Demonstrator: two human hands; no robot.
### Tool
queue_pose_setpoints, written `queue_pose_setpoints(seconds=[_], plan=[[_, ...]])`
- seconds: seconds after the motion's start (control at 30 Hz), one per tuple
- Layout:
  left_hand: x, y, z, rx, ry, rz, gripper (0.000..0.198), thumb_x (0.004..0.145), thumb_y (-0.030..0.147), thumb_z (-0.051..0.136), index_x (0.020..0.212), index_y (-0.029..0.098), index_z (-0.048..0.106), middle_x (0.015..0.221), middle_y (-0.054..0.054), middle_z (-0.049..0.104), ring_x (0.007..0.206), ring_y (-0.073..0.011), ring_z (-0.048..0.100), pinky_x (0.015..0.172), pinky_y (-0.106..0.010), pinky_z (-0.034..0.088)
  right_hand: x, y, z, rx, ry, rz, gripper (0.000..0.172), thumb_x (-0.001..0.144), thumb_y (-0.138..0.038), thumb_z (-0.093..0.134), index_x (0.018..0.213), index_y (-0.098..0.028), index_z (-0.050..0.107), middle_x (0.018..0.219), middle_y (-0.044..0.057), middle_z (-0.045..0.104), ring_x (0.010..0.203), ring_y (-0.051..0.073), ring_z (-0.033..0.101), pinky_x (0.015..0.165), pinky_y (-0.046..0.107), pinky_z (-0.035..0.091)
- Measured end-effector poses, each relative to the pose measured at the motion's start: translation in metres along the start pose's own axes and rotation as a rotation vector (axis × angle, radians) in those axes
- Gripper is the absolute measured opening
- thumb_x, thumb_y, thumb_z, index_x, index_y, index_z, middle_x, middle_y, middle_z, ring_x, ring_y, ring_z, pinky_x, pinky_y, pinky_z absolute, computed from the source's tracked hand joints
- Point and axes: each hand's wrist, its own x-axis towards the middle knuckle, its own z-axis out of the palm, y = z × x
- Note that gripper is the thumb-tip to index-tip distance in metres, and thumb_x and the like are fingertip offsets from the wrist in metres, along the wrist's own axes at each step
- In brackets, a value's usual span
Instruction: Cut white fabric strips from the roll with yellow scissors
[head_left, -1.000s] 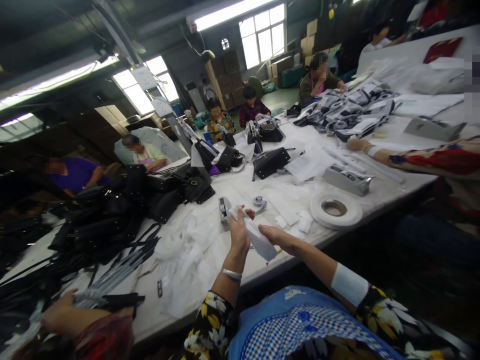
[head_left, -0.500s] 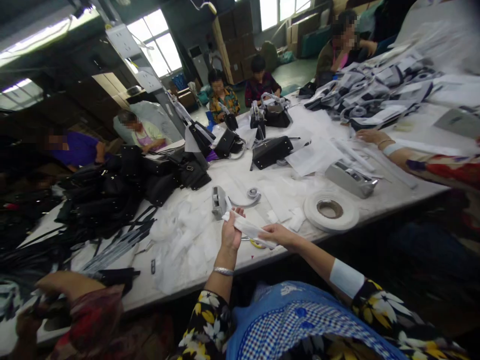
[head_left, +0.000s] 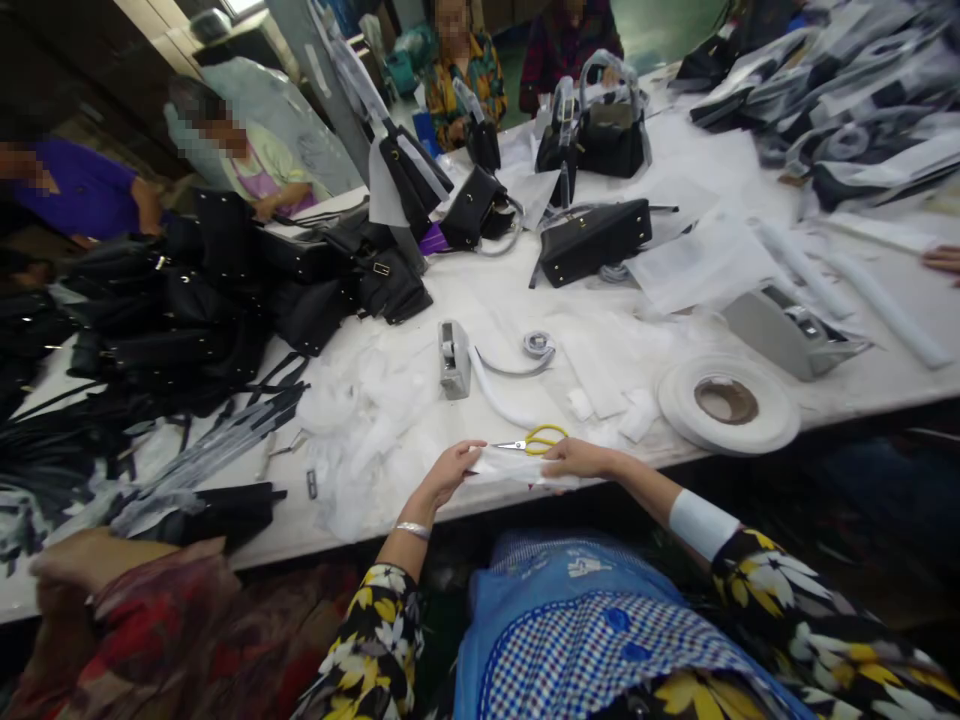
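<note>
My left hand (head_left: 452,472) pinches the left end of a white wrapping strip (head_left: 514,467), thin and translucent like foam or paper. Its other end is closed in my right hand (head_left: 581,459), so the strip stretches between both hands over the table's front edge. Just behind it lie scissors with yellow handles (head_left: 546,437), their blades pointing left. A small grey tape dispenser (head_left: 454,362) stands farther back. To its right a wrapped strap (head_left: 536,346) lies partly coiled on the white table (head_left: 495,290).
At right are a large white roll (head_left: 679,400) and a bigger grey dispenser (head_left: 787,335). Black handbags (head_left: 596,240) stand behind; more are piled left (head_left: 180,340). Crumpled white sheets (head_left: 360,410) lie left of my hands. A co-worker's red sleeve (head_left: 165,610) is close by; others sit opposite.
My view has tipped down towards the table. The strip now spans level between my hands, which have drawn farther apart. The scissors show more fully. The co-worker's arm at right has mostly left view.
</note>
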Motion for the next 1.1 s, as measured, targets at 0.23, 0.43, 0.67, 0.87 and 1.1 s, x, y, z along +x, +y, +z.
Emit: queue_pose_setpoints(seconds=[0.23,0.43,0.67,0.87,1.1], plan=[[0.036,-0.002,-0.044,0.857,-0.011,0.156,0.052,0.093,0.055,0.035,0.090,0.018,0.072,0.096,-0.008,0.071,0.092,-0.0227,0.063,0.084,-0.034,0.047,0.059,-0.013,0.018,-0.393,-0.015,0.078,0.022,0.080,-0.032,0.062,0.076,-0.014,0.073,0.064,-0.002,0.060,0.060,0.010,0.050,0.055,0.019,0.033],[0.050,-0.018,-0.013,1.107,-0.239,0.573,0.053,0.086,0.050,0.058,0.130,0.022,0.054,0.126,-0.008,0.063,0.115,-0.0234,0.057,0.101,-0.034,0.040,0.088,-0.031,0.022,-0.472,-0.041,0.156,0.025,0.080,-0.035,0.064,0.097,-0.020,0.076,0.086,0.003,0.073,0.073,0.014,0.061,0.063,0.020,0.038],[0.059,-0.024,-0.024,1.194,-0.342,0.352,0.033,0.088,0.042,0.055,0.115,0.025,0.064,0.112,-0.006,0.070,0.102,-0.0254,0.064,0.086,-0.032,0.046,0.094,-0.041,0.019,-0.570,-0.016,0.208,0.029,0.081,-0.033,0.064,0.103,-0.018,0.075,0.099,0.010,0.074,0.090,0.022,0.066,0.072,0.024,0.041],[0.057,-0.020,-0.051,1.085,-0.292,0.216,0.030,0.085,0.046,0.057,0.103,0.026,0.069,0.104,-0.002,0.073,0.096,-0.0226,0.065,0.081,-0.027,0.045,0.108,-0.037,0.025,-0.587,0.020,0.152,0.030,0.083,-0.035,0.061,0.104,-0.018,0.074,0.101,0.011,0.073,0.092,0.024,0.067,0.074,0.025,0.042],[0.070,-0.018,-0.070,1.013,-0.103,0.183,0.030,0.085,0.045,0.058,0.101,0.025,0.071,0.104,-0.004,0.073,0.098,-0.0236,0.064,0.084,-0.029,0.044,0.135,-0.039,0.026,-0.567,0.217,0.184,0.033,0.084,-0.043,0.061,0.102,-0.018,0.073,0.101,0.012,0.072,0.097,0.027,0.065,0.078,0.029,0.044]])
